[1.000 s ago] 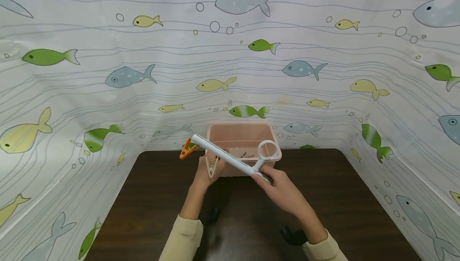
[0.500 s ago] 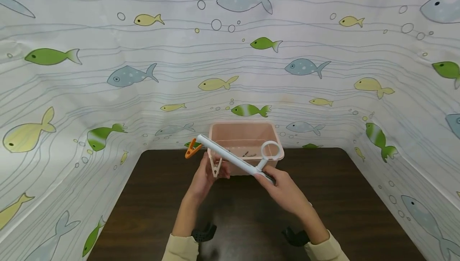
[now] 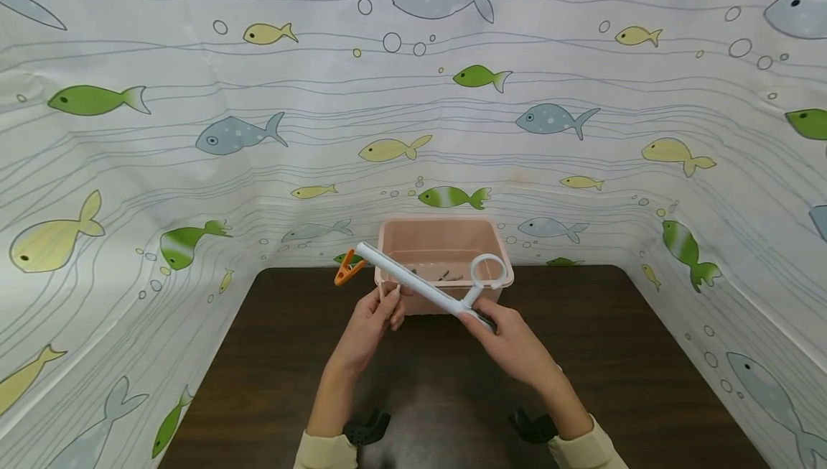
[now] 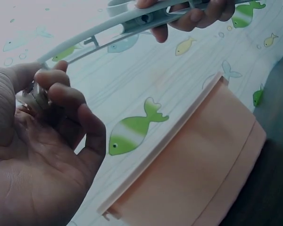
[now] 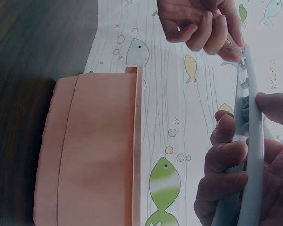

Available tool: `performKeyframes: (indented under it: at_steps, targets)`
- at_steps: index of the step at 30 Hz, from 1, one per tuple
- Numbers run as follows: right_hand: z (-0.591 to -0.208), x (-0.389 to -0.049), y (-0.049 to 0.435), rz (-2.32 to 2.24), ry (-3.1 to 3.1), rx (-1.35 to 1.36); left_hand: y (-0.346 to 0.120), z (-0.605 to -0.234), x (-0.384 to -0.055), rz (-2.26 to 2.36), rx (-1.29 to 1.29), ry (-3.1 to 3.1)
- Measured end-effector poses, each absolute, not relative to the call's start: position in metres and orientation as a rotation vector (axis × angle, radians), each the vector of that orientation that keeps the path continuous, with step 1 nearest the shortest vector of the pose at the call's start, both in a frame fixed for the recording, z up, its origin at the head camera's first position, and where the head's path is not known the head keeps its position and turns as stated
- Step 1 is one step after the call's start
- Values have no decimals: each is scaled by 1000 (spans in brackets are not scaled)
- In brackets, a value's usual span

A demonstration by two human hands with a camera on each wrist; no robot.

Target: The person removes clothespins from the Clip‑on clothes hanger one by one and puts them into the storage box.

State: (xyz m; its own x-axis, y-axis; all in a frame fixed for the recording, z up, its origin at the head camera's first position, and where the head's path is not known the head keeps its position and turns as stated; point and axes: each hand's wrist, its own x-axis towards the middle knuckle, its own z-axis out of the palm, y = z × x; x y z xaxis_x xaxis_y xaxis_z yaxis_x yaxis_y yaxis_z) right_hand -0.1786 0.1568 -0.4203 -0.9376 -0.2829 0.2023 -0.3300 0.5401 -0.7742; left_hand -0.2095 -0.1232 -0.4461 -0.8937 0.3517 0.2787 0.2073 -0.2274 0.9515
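A pale blue plastic bar [image 3: 413,280] with a round ring [image 3: 489,258] slants across the head view, like a clip hanger. My right hand [image 3: 513,343] grips its lower right end, fingers wrapped round it in the right wrist view. At the bar's upper left end hangs an orange clip [image 3: 347,269]. Close by, my left hand [image 3: 365,332] pinches a beige clip [image 3: 381,291] between thumb and fingers. The left wrist view shows that clip [image 4: 37,99] mostly covered by the fingers, right at the bar's end. Whether it is attached there cannot be told.
Behind the hands stands a pink plastic bin [image 3: 461,302] with a few small dark bits inside. It sits at the far side of a dark wood table [image 3: 278,383]. Fish-patterned sheeting [image 3: 323,95] surrounds the table on the back and sides.
My left hand came out from behind the beige clip, opened beside it, then pinched its arms together. The bar shifted slightly right; my right hand keeps its grip.
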Motion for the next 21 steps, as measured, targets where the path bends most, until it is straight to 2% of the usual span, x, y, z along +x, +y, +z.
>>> performKeyframes:
  at_steps: [8,21]
  targets:
    - [-422,-178,160,1380,-2747,558,-125,-443,-207,2255,749,1941]
    - [-423,-177,163,1379,-2760,585,-127,-435,-199,2132,645,2140]
